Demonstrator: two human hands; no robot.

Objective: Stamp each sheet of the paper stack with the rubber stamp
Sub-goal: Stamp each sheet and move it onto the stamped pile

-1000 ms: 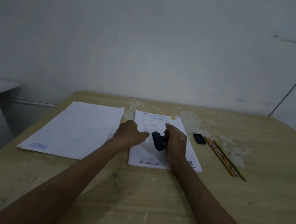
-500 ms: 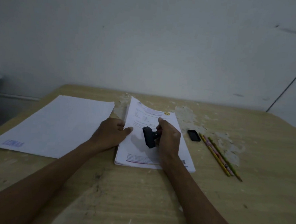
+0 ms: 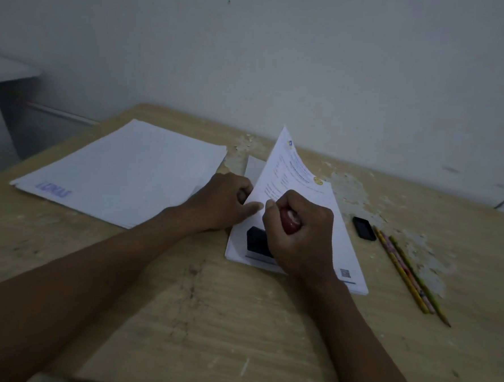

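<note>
A stack of printed sheets (image 3: 337,240) lies at the middle of the wooden table (image 3: 236,322). Its top sheet (image 3: 287,166) is lifted at the left edge and stands tilted up to the right. My left hand (image 3: 220,200) pinches that left edge. My right hand (image 3: 298,235) grips the red handle of the rubber stamp (image 3: 258,241), whose dark base is down near the stack's lower left corner. To the left lies a second pile of white sheets (image 3: 128,171), blank side up, with a blue stamp mark (image 3: 53,193) at its near left corner.
A small black ink pad or cap (image 3: 363,228) lies right of the stack. Beside it lie three pencils (image 3: 408,271), pointing toward me. The table's surface is flaked and peeling near the back wall. A grey ledge (image 3: 7,69) stands at the far left.
My left hand has lifted the top sheet's left edge higher, from flat to steeply tilted. My right hand has brought the stamp toward the stack's near left corner. The view has shifted.
</note>
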